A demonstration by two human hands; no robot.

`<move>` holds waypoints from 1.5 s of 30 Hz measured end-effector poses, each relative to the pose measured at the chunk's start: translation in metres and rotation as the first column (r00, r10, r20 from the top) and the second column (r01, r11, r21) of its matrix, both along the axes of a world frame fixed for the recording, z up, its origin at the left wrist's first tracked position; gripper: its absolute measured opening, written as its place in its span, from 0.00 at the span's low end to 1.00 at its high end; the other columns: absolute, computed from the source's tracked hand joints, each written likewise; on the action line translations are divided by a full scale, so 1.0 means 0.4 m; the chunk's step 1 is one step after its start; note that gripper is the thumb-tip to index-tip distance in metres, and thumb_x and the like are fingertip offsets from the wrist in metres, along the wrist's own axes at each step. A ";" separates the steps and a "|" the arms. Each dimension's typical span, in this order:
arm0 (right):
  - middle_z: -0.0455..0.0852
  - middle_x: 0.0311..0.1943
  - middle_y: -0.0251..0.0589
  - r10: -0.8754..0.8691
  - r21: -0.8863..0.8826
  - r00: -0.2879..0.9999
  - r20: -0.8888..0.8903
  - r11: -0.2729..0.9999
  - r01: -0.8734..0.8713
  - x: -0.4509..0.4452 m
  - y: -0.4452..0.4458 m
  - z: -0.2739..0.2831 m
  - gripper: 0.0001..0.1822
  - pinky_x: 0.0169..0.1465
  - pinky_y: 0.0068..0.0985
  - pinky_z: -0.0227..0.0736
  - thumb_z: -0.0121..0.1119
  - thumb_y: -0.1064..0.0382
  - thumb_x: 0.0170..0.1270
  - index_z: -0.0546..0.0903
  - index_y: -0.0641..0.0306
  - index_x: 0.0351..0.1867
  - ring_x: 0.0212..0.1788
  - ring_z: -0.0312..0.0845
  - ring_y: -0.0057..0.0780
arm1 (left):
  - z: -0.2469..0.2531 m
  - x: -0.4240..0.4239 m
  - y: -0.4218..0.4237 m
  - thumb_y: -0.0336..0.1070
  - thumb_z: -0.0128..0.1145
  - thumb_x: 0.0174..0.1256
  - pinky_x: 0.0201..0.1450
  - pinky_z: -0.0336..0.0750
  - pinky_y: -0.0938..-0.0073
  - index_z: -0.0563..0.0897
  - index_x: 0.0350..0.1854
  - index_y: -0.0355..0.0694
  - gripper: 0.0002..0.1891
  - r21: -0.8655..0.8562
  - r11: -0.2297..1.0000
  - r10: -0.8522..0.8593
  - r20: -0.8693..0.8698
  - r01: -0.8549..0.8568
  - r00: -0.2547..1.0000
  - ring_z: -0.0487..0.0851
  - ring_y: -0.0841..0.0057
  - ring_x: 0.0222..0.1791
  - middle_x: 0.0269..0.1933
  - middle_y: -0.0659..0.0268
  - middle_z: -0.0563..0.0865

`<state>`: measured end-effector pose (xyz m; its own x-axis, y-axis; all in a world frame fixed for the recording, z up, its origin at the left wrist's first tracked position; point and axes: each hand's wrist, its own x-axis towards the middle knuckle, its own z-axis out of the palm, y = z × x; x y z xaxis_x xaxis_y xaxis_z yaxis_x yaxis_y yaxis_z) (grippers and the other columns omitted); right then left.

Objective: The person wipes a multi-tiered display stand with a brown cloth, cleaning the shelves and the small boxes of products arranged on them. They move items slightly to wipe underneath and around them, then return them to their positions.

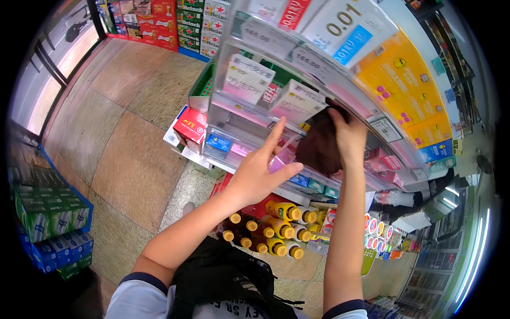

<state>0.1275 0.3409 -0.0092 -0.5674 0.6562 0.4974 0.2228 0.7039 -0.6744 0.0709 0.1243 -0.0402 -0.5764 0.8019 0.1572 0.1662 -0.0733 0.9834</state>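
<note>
A dark brown cloth (322, 143) hangs bunched at the clear plastic display rack, with my right hand (350, 135) gripping its upper edge. Close to its left side is my left hand (265, 171), index finger extended and thumb apart; a small translucent purple piece (282, 159) shows between its fingers, some of them hidden. White and pink boxes (299, 101) stand on the shelf just above and left of the cloth. Small blue box (218, 144) and pink boxes (382, 159) lie on the lower tier.
Bottles with yellow caps (281, 227) stand below the rack. A red box (190, 124) and a green basket (205, 83) are at its left end. Stacked beer cartons (189, 28) line the back; green can packs (51, 211) stand far left. A black bag (223, 271) hangs at my front.
</note>
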 end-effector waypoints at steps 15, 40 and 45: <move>0.82 0.37 0.51 -0.335 0.333 0.743 0.580 0.930 0.159 0.027 -0.060 0.070 0.23 0.47 0.39 0.71 0.63 0.50 0.50 0.79 0.64 0.43 0.43 0.78 0.50 | 0.006 -0.007 0.000 0.45 0.57 0.60 0.60 0.62 0.73 0.47 0.71 0.47 0.41 0.004 0.999 -0.032 0.034 0.032 0.999 0.69 0.67 0.58 0.63 0.51 0.68; 0.74 0.52 0.42 -0.488 -0.618 0.701 -0.520 0.781 0.085 -0.007 0.025 0.009 0.19 0.55 0.29 0.64 0.48 0.59 0.66 0.69 0.67 0.55 0.53 0.70 0.33 | 0.031 0.023 -0.001 0.36 0.53 0.64 0.18 0.59 0.87 0.38 0.72 0.53 0.42 0.159 0.976 -0.212 0.508 0.151 0.835 0.65 0.89 0.19 0.32 0.69 0.75; 0.75 0.52 0.39 -0.404 -0.741 0.685 -0.606 0.600 -0.302 -0.010 0.012 0.039 0.21 0.55 0.27 0.65 0.47 0.56 0.66 0.69 0.65 0.55 0.53 0.70 0.28 | 0.024 0.022 0.003 0.37 0.53 0.64 0.17 0.59 0.87 0.37 0.72 0.54 0.42 0.163 0.976 -0.209 0.495 0.146 0.843 0.65 0.89 0.20 0.32 0.69 0.75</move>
